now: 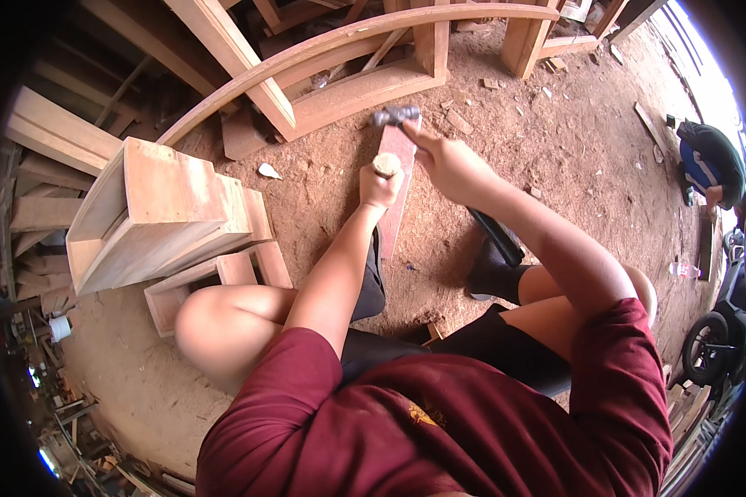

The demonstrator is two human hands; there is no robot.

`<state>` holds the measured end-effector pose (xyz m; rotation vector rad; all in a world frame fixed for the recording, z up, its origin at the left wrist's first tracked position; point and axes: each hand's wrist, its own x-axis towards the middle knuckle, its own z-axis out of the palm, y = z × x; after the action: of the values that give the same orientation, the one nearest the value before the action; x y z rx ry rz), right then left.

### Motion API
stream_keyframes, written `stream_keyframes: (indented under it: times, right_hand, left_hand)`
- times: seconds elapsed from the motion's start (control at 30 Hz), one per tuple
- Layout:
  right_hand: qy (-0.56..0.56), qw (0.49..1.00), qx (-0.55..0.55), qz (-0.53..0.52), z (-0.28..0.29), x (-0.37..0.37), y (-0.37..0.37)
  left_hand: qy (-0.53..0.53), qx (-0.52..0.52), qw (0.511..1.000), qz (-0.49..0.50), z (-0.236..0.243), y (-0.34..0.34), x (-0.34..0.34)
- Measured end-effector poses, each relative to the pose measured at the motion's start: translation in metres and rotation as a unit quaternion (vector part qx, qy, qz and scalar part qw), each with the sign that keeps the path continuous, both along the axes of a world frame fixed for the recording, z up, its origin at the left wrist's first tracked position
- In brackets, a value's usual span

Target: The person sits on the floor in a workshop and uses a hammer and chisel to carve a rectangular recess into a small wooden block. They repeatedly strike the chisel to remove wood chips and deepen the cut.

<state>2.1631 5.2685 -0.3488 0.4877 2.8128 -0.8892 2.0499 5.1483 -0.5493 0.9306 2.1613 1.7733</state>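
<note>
My left hand is closed round an upright tool with a round wooden top, held on a narrow reddish board lying on the ground between my feet; its lower end is hidden. My right hand grips a hammer, its metal head over the board's far end and just beyond my left hand, its black handle running back beneath my forearm. My legs are bent on either side of the board.
Pale wooden cabinet-like pieces stand at my left. A curved timber frame lies ahead. Wood scraps and shavings litter the dirt ground. At right are a motorbike, a bottle and a dark blue-striped object I cannot make out.
</note>
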Motion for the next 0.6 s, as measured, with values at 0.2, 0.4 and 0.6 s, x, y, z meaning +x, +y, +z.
stream_keyframes:
  times: [0.2, 0.4, 0.6]
  right_hand:
    - [0.091, 0.985, -0.122, -0.082, 0.016, -0.01, 0.035]
    - [0.106, 0.936, -0.302, -0.146, 0.014, -0.017, 0.039]
    - [0.095, 0.915, -0.349, -0.181, 0.01, -0.015, 0.04]
  left_hand:
    - [-0.142, 0.109, 0.984, 0.008, 0.008, 0.004, -0.022]
    - [0.051, 0.09, 0.994, 0.028, 0.034, 0.015, -0.036]
    - [0.009, 0.089, 0.996, 0.023, 0.023, 0.016, -0.029]
